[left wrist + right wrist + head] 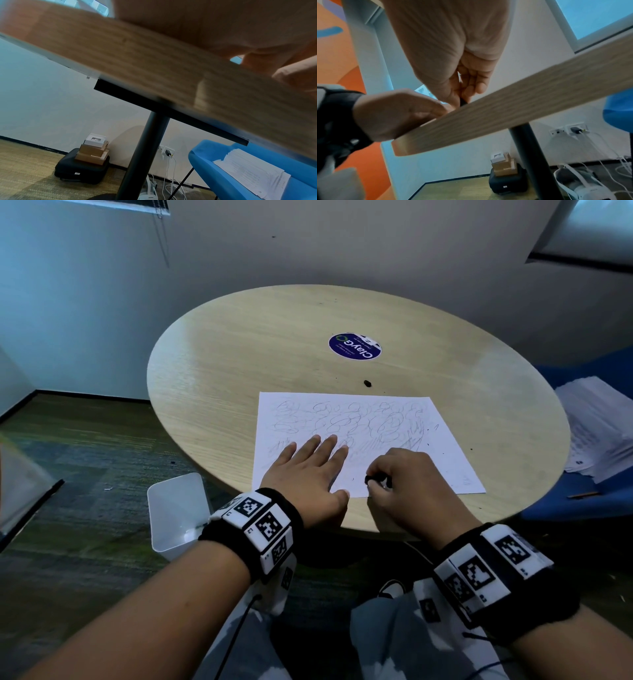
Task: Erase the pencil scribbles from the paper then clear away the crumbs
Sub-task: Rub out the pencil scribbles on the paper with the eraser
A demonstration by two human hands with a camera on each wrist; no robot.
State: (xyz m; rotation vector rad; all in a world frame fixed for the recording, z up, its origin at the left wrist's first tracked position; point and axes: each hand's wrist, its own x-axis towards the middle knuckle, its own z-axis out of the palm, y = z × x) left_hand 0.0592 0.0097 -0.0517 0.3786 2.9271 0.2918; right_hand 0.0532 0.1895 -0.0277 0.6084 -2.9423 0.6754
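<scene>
Paper [394, 433] lies on the table [239, 364] near its front edge w/ scribbles mostly intact, left hand [310, 470] flat and spread pinning it, right hand [407, 484] pinching a small dark eraser [370, 479] at the lower margin — hard rubbing could crumple or tear the sheet, esp. if that palm slips.

A white sheet of paper [370, 440] lies flat on the near side of the round table, covered in looping grey pencil scribbles [346, 422] (fainter toward its near edge). Dark crumbs [432, 429] dot its right part. A small black eraser [370, 479] touches its near edge.
</scene>
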